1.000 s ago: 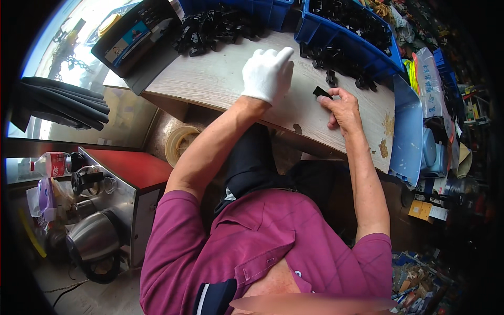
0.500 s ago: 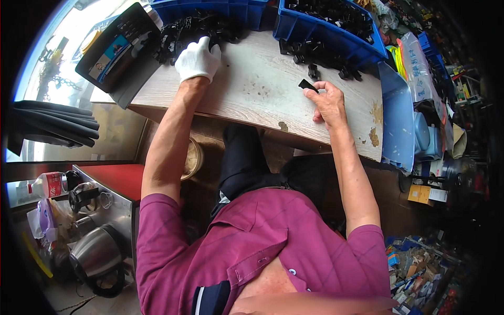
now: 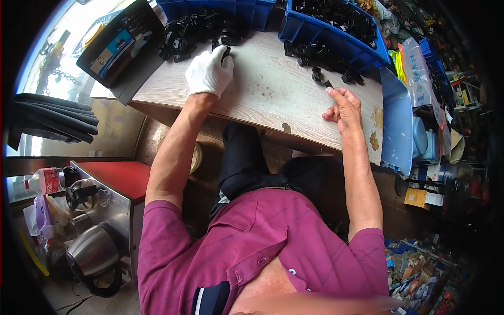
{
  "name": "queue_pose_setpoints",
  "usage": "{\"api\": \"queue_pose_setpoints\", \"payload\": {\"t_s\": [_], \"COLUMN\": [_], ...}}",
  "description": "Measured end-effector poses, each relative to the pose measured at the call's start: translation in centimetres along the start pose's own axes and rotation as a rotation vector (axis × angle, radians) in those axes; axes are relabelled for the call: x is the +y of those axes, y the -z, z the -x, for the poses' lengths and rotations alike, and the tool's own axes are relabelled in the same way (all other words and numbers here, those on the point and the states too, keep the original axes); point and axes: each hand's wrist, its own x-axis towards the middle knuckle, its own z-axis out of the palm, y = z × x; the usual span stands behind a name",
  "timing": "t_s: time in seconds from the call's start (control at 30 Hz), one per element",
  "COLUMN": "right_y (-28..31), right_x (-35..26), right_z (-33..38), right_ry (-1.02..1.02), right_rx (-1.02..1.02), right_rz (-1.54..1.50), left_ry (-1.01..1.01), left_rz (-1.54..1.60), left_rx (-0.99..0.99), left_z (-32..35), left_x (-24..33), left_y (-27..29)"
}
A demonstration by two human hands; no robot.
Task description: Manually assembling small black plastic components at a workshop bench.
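Observation:
My left hand (image 3: 210, 72), in a white knitted glove, is closed in a pinch on a small black plastic part (image 3: 227, 52) at the front of a dark heap of similar parts (image 3: 186, 35). My bare right hand (image 3: 344, 109) is over the right side of the table. Its thumb and forefinger pinch another black plastic piece (image 3: 328, 84), mostly hidden by the fingertips. Just beyond it lies a loose black part (image 3: 317, 74), close to a second heap (image 3: 304, 54) along the blue crate.
A blue crate (image 3: 336, 51) full of black parts stands at the back right, another blue crate (image 3: 252, 14) at the back. A tablet (image 3: 119, 50) leans at the left. Beside the table's right edge is a light-blue plastic panel (image 3: 395, 121). A steel kettle (image 3: 93, 251) stands lower left.
My left hand has drawn back from the heap, toward me and to the right, with a black part at its fingertips. My right hand has moved right with its piece.

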Motion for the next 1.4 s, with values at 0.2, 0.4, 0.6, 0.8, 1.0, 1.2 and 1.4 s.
{"api": "queue_pose_setpoints", "payload": {"t_s": [0.2, 0.4, 0.6, 0.8, 1.0, 1.2, 1.4], "right_y": [5.4, 12.3, 10.1, 1.3, -3.0, -4.8, -3.5], "right_x": [-0.6, -1.0, -0.9, -1.9, -2.2, -1.9, -0.8], "right_z": [-2.3, -4.9, -4.0, -1.7, -2.4, -3.0, -3.0], "right_ry": [0.046, 0.029, 0.002, -0.074, -0.038, 0.049, 0.123], "right_rx": [0.253, 0.668, 0.505, 0.192, 0.153, 0.179, 0.143], "right_rz": [-0.054, -0.138, -0.08, 0.11, 0.371, 0.618, 0.642], "left_ry": [0.058, -0.218, -0.265, -0.218, -0.284, -0.308, -0.209], "left_rz": [0.216, 0.152, 0.069, -0.025, 0.07, 0.178, 0.514], "left_rx": [0.208, -0.15, -0.141, -0.224, -0.237, -0.278, -0.181], "left_z": [0.0, 1.4, 2.1, 2.3, 2.0, 2.0, 2.4], "left_x": [-1.0, 2.0, 2.6, 3.6, 4.5, 6.0, 8.2], "left_y": [0.4, 2.4, 2.1, 2.0, 1.5, 0.7, 0.2]}}
